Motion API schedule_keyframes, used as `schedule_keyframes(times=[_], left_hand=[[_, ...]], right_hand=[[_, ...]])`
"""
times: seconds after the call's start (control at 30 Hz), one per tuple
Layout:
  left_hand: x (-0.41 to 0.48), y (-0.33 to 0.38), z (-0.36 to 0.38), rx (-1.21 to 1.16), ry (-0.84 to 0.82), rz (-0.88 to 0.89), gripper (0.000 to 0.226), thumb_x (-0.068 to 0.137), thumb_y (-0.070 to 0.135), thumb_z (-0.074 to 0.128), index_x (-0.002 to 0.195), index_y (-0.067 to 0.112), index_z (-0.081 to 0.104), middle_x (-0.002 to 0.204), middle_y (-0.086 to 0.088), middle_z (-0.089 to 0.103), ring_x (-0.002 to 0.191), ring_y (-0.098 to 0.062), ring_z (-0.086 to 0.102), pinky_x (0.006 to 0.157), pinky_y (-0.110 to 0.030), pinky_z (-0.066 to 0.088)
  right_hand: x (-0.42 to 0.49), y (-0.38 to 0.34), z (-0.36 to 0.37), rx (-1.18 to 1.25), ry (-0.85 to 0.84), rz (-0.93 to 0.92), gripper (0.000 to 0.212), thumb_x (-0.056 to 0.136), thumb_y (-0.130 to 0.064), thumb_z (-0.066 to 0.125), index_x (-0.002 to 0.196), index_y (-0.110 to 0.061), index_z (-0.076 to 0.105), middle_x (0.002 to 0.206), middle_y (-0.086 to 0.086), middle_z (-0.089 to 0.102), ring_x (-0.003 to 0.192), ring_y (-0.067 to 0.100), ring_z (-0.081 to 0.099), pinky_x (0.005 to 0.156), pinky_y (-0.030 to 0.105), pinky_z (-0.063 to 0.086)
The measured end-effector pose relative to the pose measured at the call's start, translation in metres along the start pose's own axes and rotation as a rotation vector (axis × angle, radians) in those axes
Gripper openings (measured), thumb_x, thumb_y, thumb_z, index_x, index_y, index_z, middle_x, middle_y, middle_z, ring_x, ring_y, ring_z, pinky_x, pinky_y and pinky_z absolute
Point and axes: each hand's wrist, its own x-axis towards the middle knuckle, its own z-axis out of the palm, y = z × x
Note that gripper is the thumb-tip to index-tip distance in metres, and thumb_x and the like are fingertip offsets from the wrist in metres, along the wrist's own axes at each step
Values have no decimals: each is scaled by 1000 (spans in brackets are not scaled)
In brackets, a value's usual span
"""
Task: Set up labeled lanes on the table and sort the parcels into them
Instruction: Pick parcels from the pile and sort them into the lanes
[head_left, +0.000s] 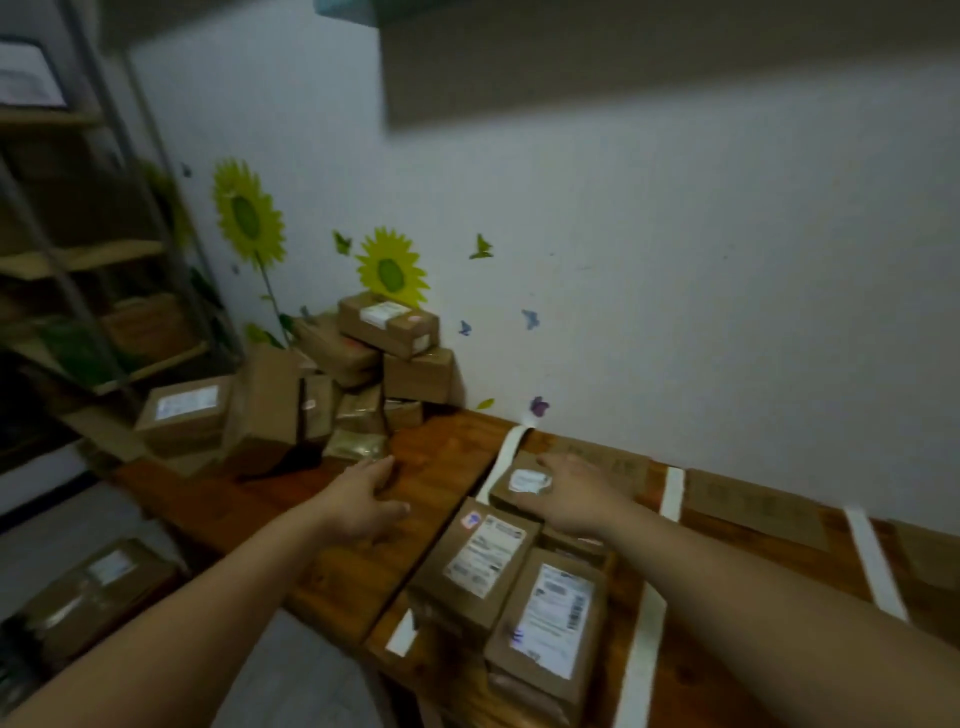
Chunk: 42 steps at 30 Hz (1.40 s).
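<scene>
Now pressing small parcel square into taped lane with flat right hand, stretching empty, released left hand toward eleven-o'clock parcel pile.

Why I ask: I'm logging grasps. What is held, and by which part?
Nothing is gripped. The left hand hovers open over the table; the right hand lies flat on top of a parcel.

You've got two sunflower stickers on the white wall, butterfly stickers nr them, metal shelving rack far left.
</scene>
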Motion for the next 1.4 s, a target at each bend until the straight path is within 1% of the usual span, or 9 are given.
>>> schedule_keyframes(times=[0.1,0.2,0.37,0.47,0.73,0.9,1.13,1.3,1.4], left_hand=[[14,-39,-36,-50,11,-61,78,88,38,61,149,28,15,158,-3,7,144,-26,10,116,-42,21],[35,-74,-71,-23,27,-89,79,88,37,61,149,30,13,159,-2,5,145,-26,7,117,-45,16],[93,-130,-139,39,100,-137,80,87,40,61,149,31,12,158,-3,9,143,-26,15,116,-45,18],[132,-162,-181,26,125,-161,82,86,41,62,149,33,11,157,-4,11,139,-28,24,113,-47,27],[225,-232,-269,80,212,-75,85,84,48,61,149,33,9,159,1,4,145,-25,4,115,-43,13],[286,-264,-317,43,224,63,80,87,43,60,150,27,12,159,-2,7,145,-23,11,116,-38,15],[368,-264,-348,-20,114,238,82,86,37,64,150,21,16,157,-5,14,143,-21,17,113,-29,18],[436,-230,-341,-43,27,306,80,87,35,64,150,19,18,156,-8,18,139,-24,27,111,-31,26],[480,-207,-323,-28,-20,341,78,88,33,63,150,17,17,155,-7,21,139,-22,27,106,-22,25]], right_hand=[[41,-40,12,-26,-30,-47,79,77,-66,55,143,-27,37,145,7,43,126,26,45,98,35,42],[91,-75,24,-3,-71,-56,86,81,-66,54,149,-22,27,152,7,32,135,27,36,108,37,35],[188,-135,46,52,-48,-93,82,82,-65,55,147,-23,29,149,8,34,133,28,38,101,35,37],[242,-174,54,57,-60,-96,84,82,-64,56,149,-21,27,151,9,32,135,29,35,107,36,35],[349,-260,67,73,33,-143,75,80,-58,63,142,-23,40,142,5,45,126,23,46,102,34,40],[399,-293,74,74,123,-11,74,83,-61,58,144,-25,37,141,5,46,124,25,48,95,29,41],[433,-305,74,197,222,118,68,84,-52,63,143,-29,37,143,5,46,121,26,52,98,35,45],[469,-288,61,206,277,236,76,85,-51,62,148,-20,31,147,8,40,127,26,47,97,31,41],[496,-271,58,204,298,251,70,88,-50,59,146,-19,36,146,9,44,124,26,49,88,26,39]])
